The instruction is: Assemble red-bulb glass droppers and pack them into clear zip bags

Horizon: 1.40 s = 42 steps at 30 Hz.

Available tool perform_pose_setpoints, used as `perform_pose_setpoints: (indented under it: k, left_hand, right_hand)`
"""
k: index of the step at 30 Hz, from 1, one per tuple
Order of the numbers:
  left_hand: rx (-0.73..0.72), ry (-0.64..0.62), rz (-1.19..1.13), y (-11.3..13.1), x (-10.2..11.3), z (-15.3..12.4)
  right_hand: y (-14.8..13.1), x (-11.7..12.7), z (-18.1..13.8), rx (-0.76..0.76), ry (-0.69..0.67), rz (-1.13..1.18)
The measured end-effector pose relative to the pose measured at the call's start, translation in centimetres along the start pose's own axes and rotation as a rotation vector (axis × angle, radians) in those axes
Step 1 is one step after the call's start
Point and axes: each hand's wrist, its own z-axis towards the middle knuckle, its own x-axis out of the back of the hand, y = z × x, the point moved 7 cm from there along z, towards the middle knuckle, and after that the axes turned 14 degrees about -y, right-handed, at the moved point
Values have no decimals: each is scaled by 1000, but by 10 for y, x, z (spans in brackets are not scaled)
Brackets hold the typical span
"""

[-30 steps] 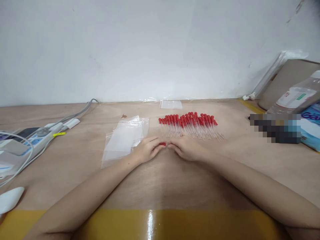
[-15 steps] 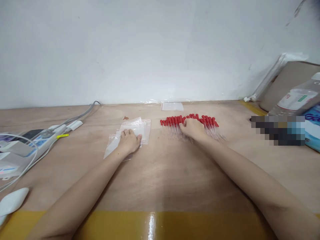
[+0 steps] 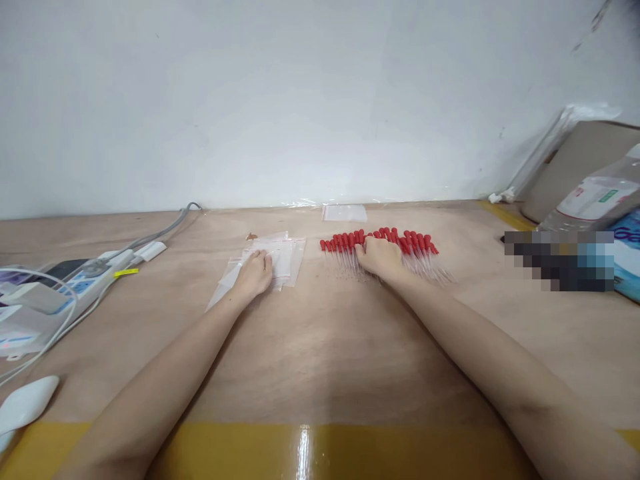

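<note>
Several clear plastic zip bags (image 3: pixel 283 262) lie loosely stacked and overlapping on the table, left of the middle. My left hand (image 3: pixel 256 272) rests on them, its fingers drawn together and closed on a bag. To the right, several droppers (image 3: pixel 345 241) with red rubber bulbs and thin clear tubes lie side by side in a row, bulbs toward the wall. My right hand (image 3: pixel 379 255) reaches into the middle of that row, fingers curled closed at a dropper. The hand itself hides the tube it touches.
One bag (image 3: pixel 345 213) lies apart near the wall. A power strip (image 3: pixel 83 291) with plugs and cables is at left, above a white rounded object (image 3: pixel 29 403). At right stand a clear bottle (image 3: pixel 585 200) and a grey-brown container (image 3: pixel 575 160). Yellow tape (image 3: pixel 250 450) runs along the front edge.
My left hand has drawn its spread fingers together and shifted the bags slightly. My right hand has moved slightly left among the droppers.
</note>
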Motion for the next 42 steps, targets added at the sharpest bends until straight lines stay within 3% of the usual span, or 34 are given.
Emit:
perform_pose_setpoints:
  k: [4, 7, 8, 12, 15, 18, 24, 29, 34, 36, 39, 42]
  left_hand:
    - [-99, 147, -31, 14, 24, -8]
    - [-289, 204, -12, 48, 33, -26]
    - [-372, 173, 10, 64, 32, -34]
    - [-740, -149, 99, 125, 4, -77]
    - [-917, -368, 116, 146, -19, -104]
    - [-943, -443, 114, 147, -31, -111]
    - [-925, -453, 95, 144, -34, -108]
    - [-921, -465, 100, 146, -34, -109]
    - [-920, -459, 86, 145, -34, -109]
    - [-919, -451, 73, 145, -34, -109]
    - [-915, -428, 50, 145, -33, -109]
    - [-907, -403, 36, 145, -33, -109]
  right_hand:
    - [5, 10, -12, 31, 90, 25]
    - [7, 16, -28, 118, 190, 82]
    - [8, 18, -34, 158, 223, 97]
    - [12, 17, -54, 313, 295, 131]
    - [17, 17, -52, 357, 290, 160]
    - [17, 19, -33, 323, 249, 162]
    - [4, 20, 14, 116, 99, 74]
    - [-2, 15, 27, 48, 85, 99]
    - [12, 17, 28, 41, 101, 367]
    - [22, 28, 23, 89, 183, 493]
    - [43, 44, 4, 181, 355, 736]
    - [66, 39, -20, 200, 332, 1038]
